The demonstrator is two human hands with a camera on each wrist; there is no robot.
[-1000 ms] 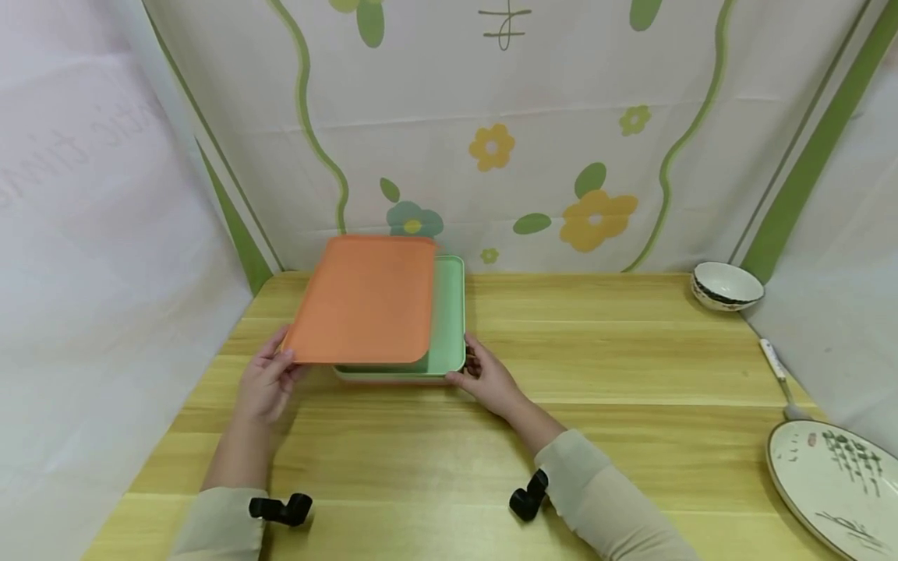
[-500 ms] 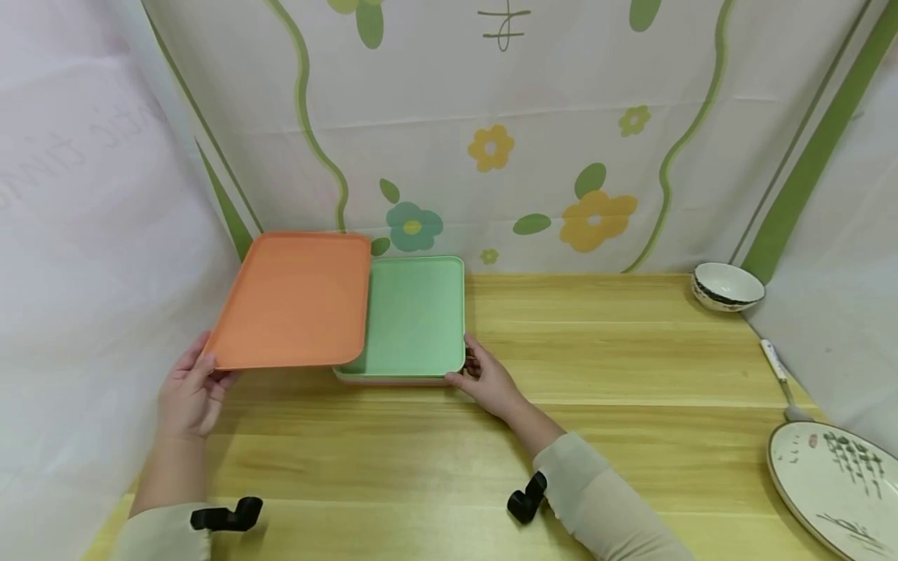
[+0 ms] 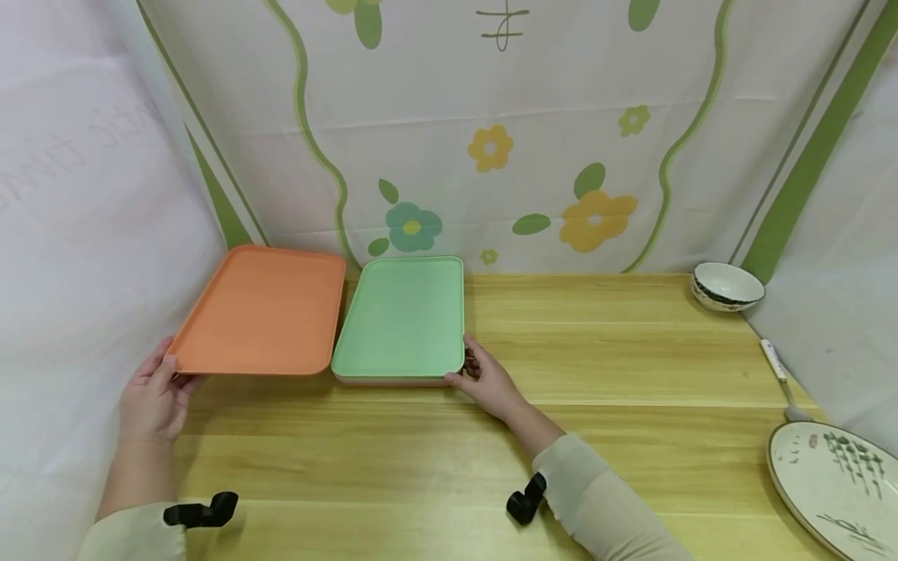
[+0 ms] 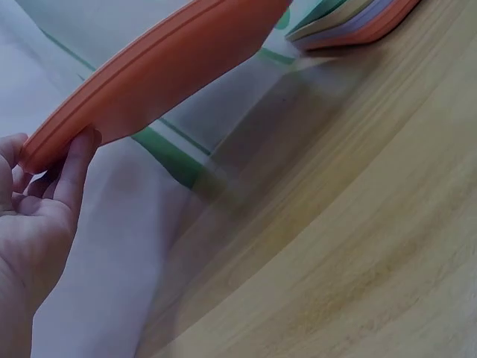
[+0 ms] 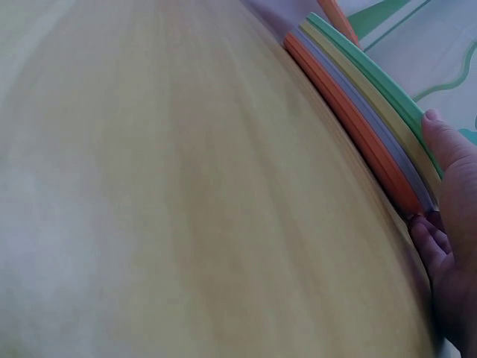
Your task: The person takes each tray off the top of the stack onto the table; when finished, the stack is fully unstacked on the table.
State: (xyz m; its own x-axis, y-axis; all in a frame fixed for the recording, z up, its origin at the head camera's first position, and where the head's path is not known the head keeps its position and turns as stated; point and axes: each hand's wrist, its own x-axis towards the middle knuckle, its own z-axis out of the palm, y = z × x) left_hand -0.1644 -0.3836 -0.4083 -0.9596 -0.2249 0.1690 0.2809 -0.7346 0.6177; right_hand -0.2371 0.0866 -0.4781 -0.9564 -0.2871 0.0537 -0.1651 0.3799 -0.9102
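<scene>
1. The flat, rectangular orange tray with rounded corners and a low rim [image 3: 261, 312], seemingly smooth plastic, is just left of the stack of thin rectangular trays topped by a light green one [image 3: 401, 315]. Its near edge is raised off the pale wood-grain surface [image 3: 393, 475].
2. Being thin and holding its shape from one corner, it should prove light and fairly stiff, hard to break, though its smooth face could slip.
3. The rim looks the best place to take hold, thumb above and fingers below; a corner hold leaves the far side liable to dip, so mid-edge would probably balance better.
4. The left grip [image 3: 153, 401] is clamped on the orange tray's near left corner, fingers underneath; its forearm rises steeply from the lower left.
5. The right grip [image 3: 491, 383] pinches the stack's near right corner, thumb at the green rim, fingers lower; its forearm slants in from the lower right.
</scene>
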